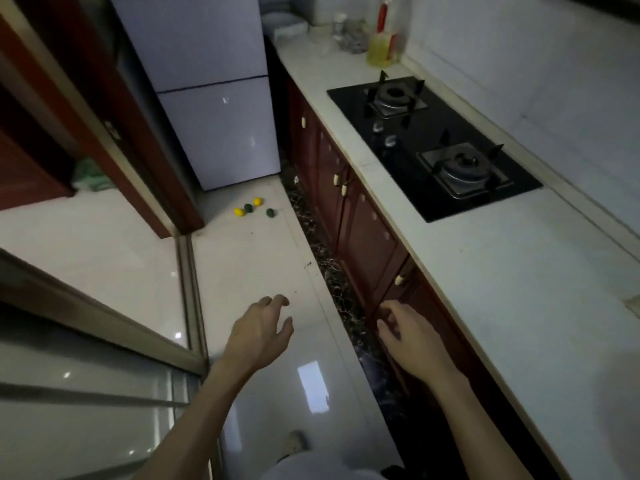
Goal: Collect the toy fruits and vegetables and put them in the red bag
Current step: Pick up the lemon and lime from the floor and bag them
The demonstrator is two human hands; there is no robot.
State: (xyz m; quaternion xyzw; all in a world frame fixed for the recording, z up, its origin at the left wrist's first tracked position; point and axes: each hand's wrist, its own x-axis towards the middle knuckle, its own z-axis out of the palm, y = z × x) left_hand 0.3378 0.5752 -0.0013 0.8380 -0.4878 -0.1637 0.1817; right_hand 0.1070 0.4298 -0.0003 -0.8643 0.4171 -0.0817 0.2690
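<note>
Several small toy fruits lie on the white floor near the fridge: a yellow one (239,212), a dark green one (248,207), another yellow one (257,201) and another dark green one (270,213). My left hand (259,332) is stretched out over the floor, well short of them, fingers apart and empty. My right hand (410,336) hangs in front of the dark red cabinet doors, fingers loosely spread, holding nothing. No red bag is in view.
A white fridge (207,98) stands at the far end of the narrow aisle. Right: a counter (519,289) with a black two-burner hob (433,143) and bottles (384,39). Left: a sliding glass door (86,375) and a dark red door frame (131,150).
</note>
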